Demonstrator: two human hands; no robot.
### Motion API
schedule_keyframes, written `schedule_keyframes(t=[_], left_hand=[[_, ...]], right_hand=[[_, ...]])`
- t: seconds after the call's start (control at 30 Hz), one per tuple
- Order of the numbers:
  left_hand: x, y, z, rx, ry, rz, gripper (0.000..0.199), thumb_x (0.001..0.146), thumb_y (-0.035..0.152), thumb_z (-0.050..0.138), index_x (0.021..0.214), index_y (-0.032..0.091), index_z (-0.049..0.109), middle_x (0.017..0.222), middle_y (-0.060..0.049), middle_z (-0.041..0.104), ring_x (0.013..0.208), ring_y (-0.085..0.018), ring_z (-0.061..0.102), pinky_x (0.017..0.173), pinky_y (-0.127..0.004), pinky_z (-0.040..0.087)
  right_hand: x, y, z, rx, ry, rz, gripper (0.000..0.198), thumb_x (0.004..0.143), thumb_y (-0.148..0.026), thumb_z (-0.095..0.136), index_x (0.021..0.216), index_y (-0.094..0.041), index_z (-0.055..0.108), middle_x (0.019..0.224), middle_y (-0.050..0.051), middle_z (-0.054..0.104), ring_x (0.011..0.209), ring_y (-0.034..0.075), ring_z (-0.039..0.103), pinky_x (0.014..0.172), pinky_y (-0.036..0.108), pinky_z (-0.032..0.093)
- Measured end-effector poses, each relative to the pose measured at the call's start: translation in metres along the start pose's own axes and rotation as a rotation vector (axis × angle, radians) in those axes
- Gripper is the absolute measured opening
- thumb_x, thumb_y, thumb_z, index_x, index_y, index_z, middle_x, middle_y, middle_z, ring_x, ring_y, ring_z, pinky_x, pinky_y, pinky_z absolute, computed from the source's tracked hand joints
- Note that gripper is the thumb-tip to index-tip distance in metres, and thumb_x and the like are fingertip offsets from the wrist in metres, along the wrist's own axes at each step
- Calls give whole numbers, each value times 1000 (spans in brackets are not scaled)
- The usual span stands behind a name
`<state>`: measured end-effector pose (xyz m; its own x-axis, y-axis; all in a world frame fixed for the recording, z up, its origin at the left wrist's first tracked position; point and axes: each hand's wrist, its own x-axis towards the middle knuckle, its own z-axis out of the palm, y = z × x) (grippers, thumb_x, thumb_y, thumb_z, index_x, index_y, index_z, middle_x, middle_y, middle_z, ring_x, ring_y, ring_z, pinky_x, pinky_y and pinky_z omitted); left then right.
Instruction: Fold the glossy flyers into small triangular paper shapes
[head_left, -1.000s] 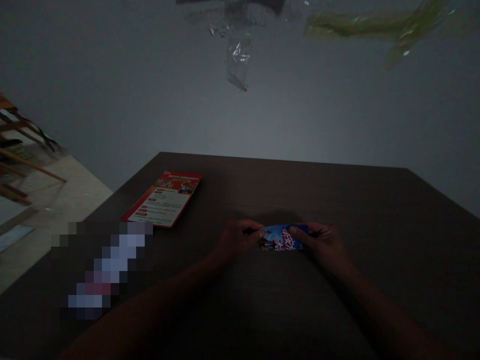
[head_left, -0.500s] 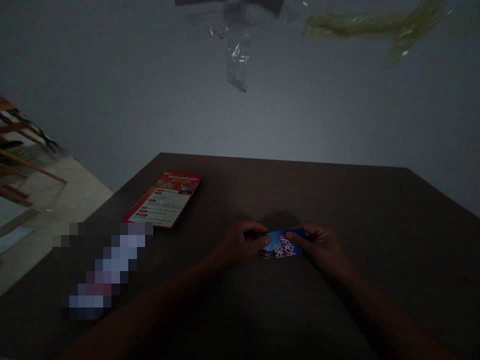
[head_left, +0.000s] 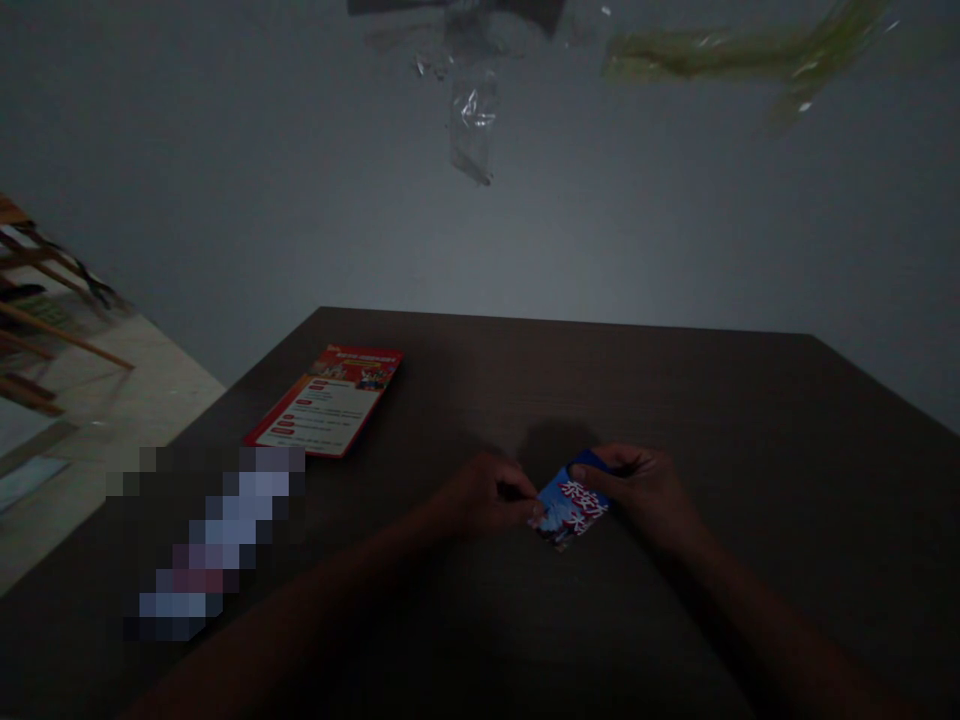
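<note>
A small, flat blue folded leaflet or card (head_left: 564, 508) with white and red lettering is held over the dark table, tilted. My right hand (head_left: 646, 487) is closed on its upper right side, thumb lying on the printed face. At its left edge, the fingertips of my left hand (head_left: 491, 497) are pinched together on a corner. Dim light hides the finer details of the fingers and of the printing.
On the brown table (head_left: 675, 390), a red and white printed booklet (head_left: 330, 400) lies at the left. Nearer me is a blurred-out pale item (head_left: 225, 535). The table's far edge meets a grey wall (head_left: 300, 180) bearing tape. Wooden furniture legs (head_left: 75, 335) stand on the floor at left.
The blue leaflet has turned, its lower part swinging down and its top right edge rising. My left fingers have moved slightly down to a corner of it. The booklet has stayed put.
</note>
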<state>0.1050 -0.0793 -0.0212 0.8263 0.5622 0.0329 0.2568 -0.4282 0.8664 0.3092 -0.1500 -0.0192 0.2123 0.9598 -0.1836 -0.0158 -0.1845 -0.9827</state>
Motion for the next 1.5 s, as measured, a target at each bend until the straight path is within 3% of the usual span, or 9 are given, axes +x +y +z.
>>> schedule_keyframes(t=[0.1,0.2,0.3,0.37,0.47,0.6,1.0,1.23,1.5], left_hand=[[1,2,1,-27,-56,-33,19,75,30,63,75,14,72,67,-2,64,61,-10,53,55,-19,35],[2,3,5,-100,-20,-42,20,75,31,63,75,13,72,68,-3,65,61,-9,54,55,-19,35],[3,3,12,-219,112,-66,23,75,34,64,73,12,71,69,-4,66,61,-10,54,56,-20,37],[4,3,17,-295,241,-102,23,75,34,63,72,12,70,68,-4,66,60,-11,54,57,-21,38],[7,3,24,-352,409,-147,21,74,32,64,72,12,69,65,-3,65,58,-11,54,55,-21,38],[9,5,27,-383,520,-147,18,72,30,66,72,13,70,64,-1,64,58,-10,53,55,-20,37],[9,3,21,-311,607,-132,16,74,29,64,73,14,70,71,-3,69,65,-13,60,60,-22,43],[11,5,19,-321,611,-118,14,73,27,63,69,15,69,69,-2,69,63,-12,60,59,-21,44],[10,-2,19,-306,580,-111,16,73,29,65,71,14,69,70,-2,69,64,-13,60,61,-22,45]], right_hand=[[2,2,-1,48,42,35,29,50,-30,84,68,-14,67,61,3,69,50,15,61,49,25,48],[3,3,-3,186,61,4,37,50,-24,85,82,-17,67,64,1,69,52,14,62,51,25,49],[2,4,0,382,36,-66,52,55,-22,83,103,-25,61,73,-1,69,58,14,63,56,27,50],[1,5,5,463,-42,-65,52,57,-23,81,104,-26,60,85,1,70,67,17,65,65,32,51],[0,9,16,382,-165,-85,47,58,-19,80,101,-23,61,89,2,70,76,17,64,74,32,49],[2,15,25,258,-125,-114,42,56,-19,80,94,-20,63,89,2,69,78,16,63,74,29,48],[7,18,11,351,-40,-36,54,56,-15,81,106,-21,61,68,-2,70,62,13,62,67,27,46],[7,15,8,353,-52,56,44,53,-19,83,94,-18,68,66,3,72,58,14,65,62,26,48],[7,14,3,296,-108,69,29,51,-22,83,78,-17,73,72,5,73,60,14,65,63,27,50]])
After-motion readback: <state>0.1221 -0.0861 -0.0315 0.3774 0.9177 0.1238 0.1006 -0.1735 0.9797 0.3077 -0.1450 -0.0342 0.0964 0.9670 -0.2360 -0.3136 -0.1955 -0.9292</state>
